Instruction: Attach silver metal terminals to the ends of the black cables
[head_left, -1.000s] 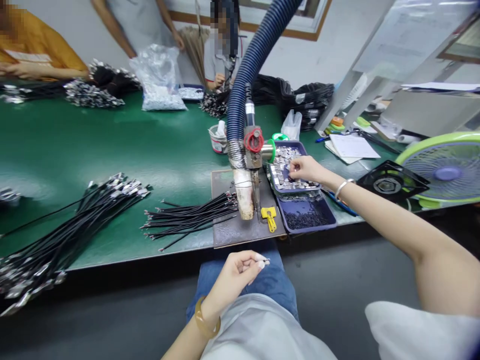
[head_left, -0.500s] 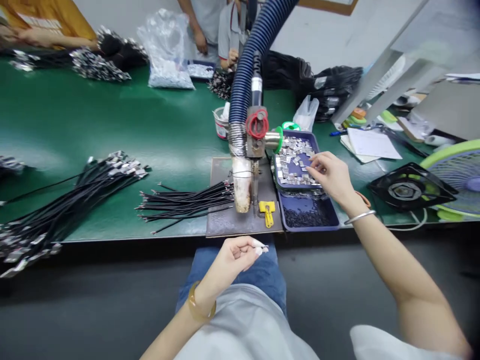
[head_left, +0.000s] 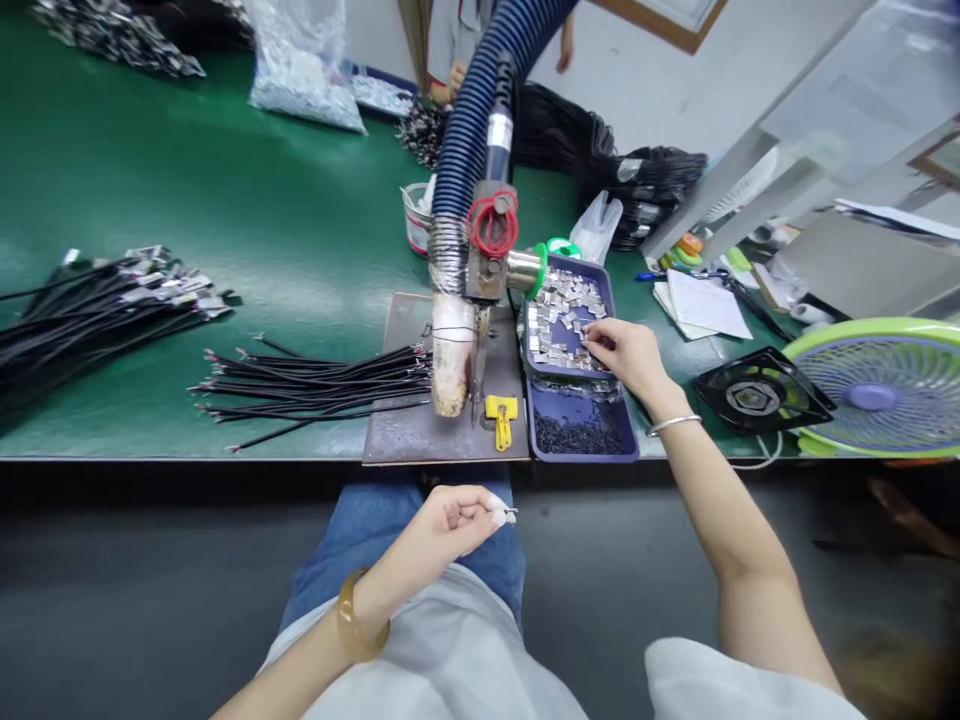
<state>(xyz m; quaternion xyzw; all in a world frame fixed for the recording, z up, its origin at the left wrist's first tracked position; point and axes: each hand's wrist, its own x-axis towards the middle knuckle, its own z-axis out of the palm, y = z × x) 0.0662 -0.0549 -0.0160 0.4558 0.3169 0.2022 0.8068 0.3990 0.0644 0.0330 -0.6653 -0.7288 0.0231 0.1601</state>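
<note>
The left hand (head_left: 450, 520) is closed, thumb and fingertips gripping a small thin part (head_left: 511, 512) below the bench edge. The right hand (head_left: 631, 355) is at about 2 o'clock from the left hand, fingertips at the metal pieces (head_left: 576, 292) in the upper tray (head_left: 559, 334); whether the fingers grip a piece cannot be told. The lower tray (head_left: 583, 457), containing small black pieces (head_left: 577, 433), is at 6 o'clock from the upper tray. From the left hand, the yellow tool (head_left: 502, 420) is at 1 o'clock, the hose nozzle (head_left: 451, 375) at 12 o'clock and the black cables (head_left: 315, 382) at 10 o'clock.
</note>
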